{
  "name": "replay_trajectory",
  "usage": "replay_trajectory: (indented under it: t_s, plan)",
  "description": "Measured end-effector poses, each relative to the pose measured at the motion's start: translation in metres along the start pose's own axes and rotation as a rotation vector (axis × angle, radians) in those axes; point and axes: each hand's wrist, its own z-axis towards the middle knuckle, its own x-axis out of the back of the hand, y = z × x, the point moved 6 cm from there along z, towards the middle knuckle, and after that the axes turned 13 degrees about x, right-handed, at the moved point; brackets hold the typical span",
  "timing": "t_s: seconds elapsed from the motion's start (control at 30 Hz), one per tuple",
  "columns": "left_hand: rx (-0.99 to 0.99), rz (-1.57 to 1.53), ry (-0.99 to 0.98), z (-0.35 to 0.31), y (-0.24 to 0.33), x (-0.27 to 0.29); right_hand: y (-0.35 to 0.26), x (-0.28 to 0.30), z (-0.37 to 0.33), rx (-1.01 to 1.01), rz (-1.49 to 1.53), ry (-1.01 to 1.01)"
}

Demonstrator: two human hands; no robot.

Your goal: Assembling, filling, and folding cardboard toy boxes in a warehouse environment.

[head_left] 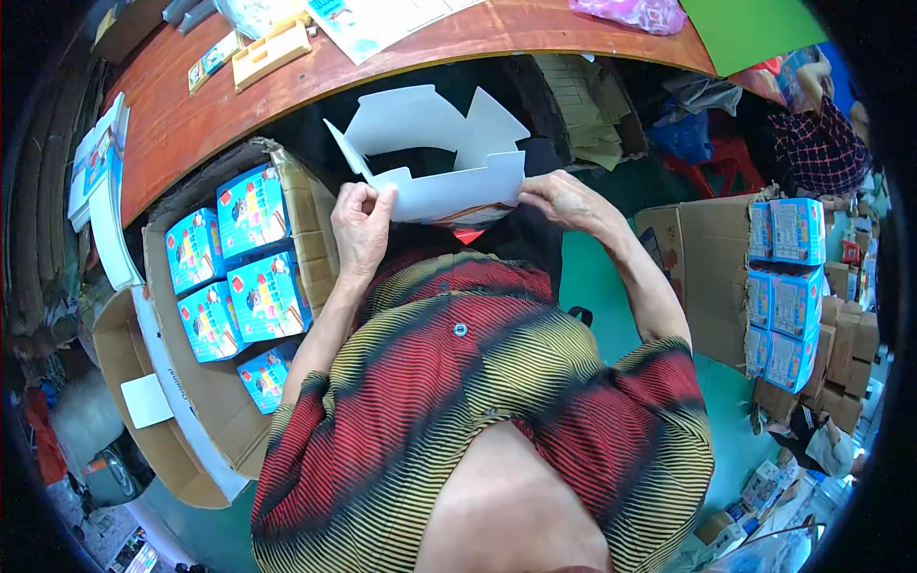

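Between my two hands is a white paperboard box, unfolded into a loop with its flaps standing up and its plain inner side showing. My left hand pinches its near left corner between thumb and fingers. At the box's right end, my right hand grips the edge, the fingertips partly hidden behind the board. The box is held above my lap, just in front of the table edge. A small red patch shows below its near wall.
Left of me stands an open cardboard carton holding several blue printed boxes. More blue boxes sit stacked on a carton at right. A reddish wooden table carries papers and a yellow tray. People sit at far right.
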Motion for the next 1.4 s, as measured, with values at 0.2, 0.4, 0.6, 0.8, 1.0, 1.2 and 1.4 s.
replay_trajectory:
  t_s: [0.2,0.4,0.6,0.8,1.0,1.2,1.4]
  plan:
    - [-0.065,0.240,0.319,-0.004,-0.008,0.007,0.003,-0.012,0.000,0.077,-0.011,0.177]
    - [-0.076,0.330,0.364,0.000,-0.010,0.009,-0.009,-0.019,-0.009,0.105,-0.183,0.657]
    - [-0.203,0.511,0.437,-0.006,0.007,0.006,0.027,-0.023,-0.002,-0.171,0.320,0.688]
    - [-0.493,0.777,0.537,-0.013,0.009,-0.010,0.042,-0.035,0.019,-0.353,0.566,0.343]
    - [-0.439,0.582,0.384,-0.010,-0.031,-0.012,0.017,-0.028,0.018,-0.374,0.266,0.355]
    - [-0.452,0.153,0.252,-0.019,-0.022,-0.006,0.025,-0.020,0.009,-0.365,0.242,0.397]
    - [-0.198,-0.040,0.052,-0.001,0.014,-0.004,-0.003,0.014,0.004,-0.310,0.242,0.449]
